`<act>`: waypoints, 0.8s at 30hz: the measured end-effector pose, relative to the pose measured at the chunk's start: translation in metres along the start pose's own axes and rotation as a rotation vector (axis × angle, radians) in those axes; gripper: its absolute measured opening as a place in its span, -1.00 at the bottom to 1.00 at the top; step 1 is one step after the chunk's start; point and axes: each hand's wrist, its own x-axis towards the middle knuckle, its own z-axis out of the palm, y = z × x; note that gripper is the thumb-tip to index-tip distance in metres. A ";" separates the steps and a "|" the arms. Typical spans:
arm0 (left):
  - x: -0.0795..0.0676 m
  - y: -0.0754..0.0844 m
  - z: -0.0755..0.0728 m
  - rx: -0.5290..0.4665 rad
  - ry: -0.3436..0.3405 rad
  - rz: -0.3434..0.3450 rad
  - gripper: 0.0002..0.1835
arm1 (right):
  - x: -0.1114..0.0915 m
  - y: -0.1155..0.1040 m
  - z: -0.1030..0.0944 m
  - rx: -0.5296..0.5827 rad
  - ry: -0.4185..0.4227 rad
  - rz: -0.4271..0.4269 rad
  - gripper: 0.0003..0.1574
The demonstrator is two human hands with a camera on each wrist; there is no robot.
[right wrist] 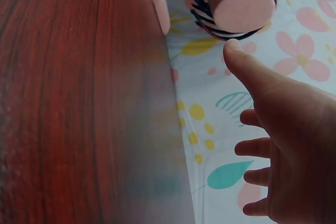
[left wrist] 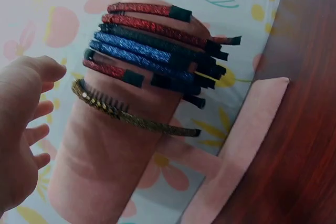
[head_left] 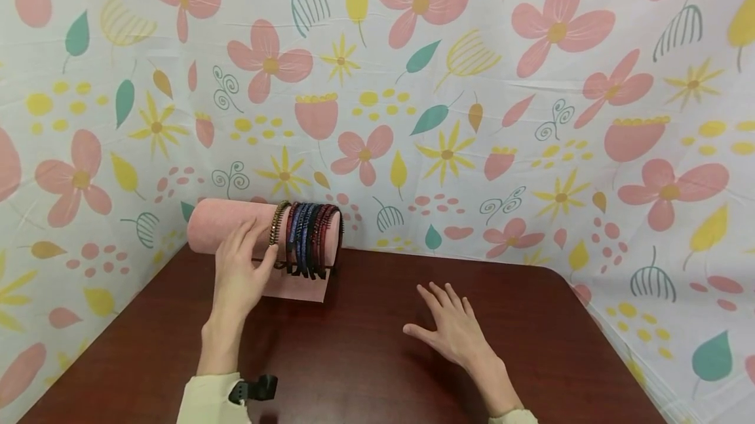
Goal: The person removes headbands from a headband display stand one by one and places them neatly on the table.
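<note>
A pink padded roll stand (head_left: 206, 224) with a flat pink base (head_left: 297, 289) bears several headbands at its right end. The gold headband (left wrist: 157, 126) sits apart from the others, with comb teeth along its inner side. Farther along come blue headbands (left wrist: 131, 46), red headbands (left wrist: 149, 27) and a dark green one. My left hand (head_left: 238, 270) is in front of the roll, nearest the gold headband, fingers extended and nothing held; the left wrist view shows a gap between them. Over the tabletop, right of the stand, my right hand (head_left: 457, 332) hovers with fingers spread, holding nothing.
The dark red-brown wooden table (head_left: 366, 332) has a rounded far right corner. Behind and at both sides hangs a white cloth (head_left: 531, 116) printed with flowers and leaves. A black strap device (head_left: 253, 388) is on my left sleeve.
</note>
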 end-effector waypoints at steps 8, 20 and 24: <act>-0.003 -0.015 -0.002 0.029 -0.122 -0.110 -0.49 | 0.000 -0.002 0.001 -0.011 -0.017 -0.011 0.04; -0.001 -0.017 -0.002 0.028 -0.166 -0.144 -0.44 | -0.001 -0.004 0.003 0.020 -0.007 -0.017 -0.01; 0.001 -0.018 -0.001 0.025 -0.163 -0.138 -0.44 | -0.001 -0.005 0.003 0.024 -0.011 -0.020 -0.01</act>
